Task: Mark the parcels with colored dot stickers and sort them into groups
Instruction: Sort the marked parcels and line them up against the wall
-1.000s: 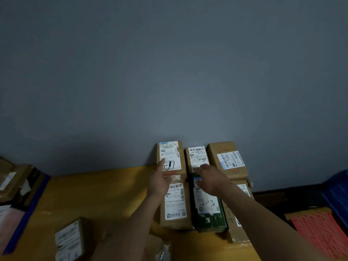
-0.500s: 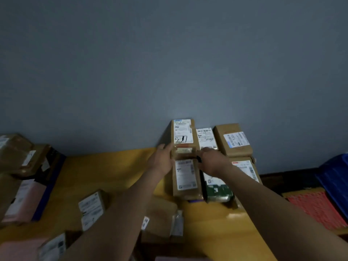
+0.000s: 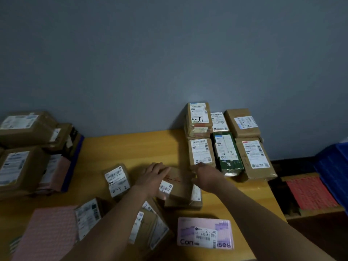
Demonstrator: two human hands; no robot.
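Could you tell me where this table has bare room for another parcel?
The widest bare patch of table lies between the left stack of parcels and the sorted rows at back right. A smaller patch lies in front of those rows, by the table's right edge. The front left, around the pink mailer, is crowded.

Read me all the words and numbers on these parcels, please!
"5-1", handwritten: tall brown parcel.
"3-3", handwritten: green parcel.
"4-3 2", handwritten: small brown parcel.
"3-2", handwritten, and "Con", "ses", printed: lilac box.
Label on the middle brown parcel: too blurred.
All other small print and barcodes: too blurred to read.
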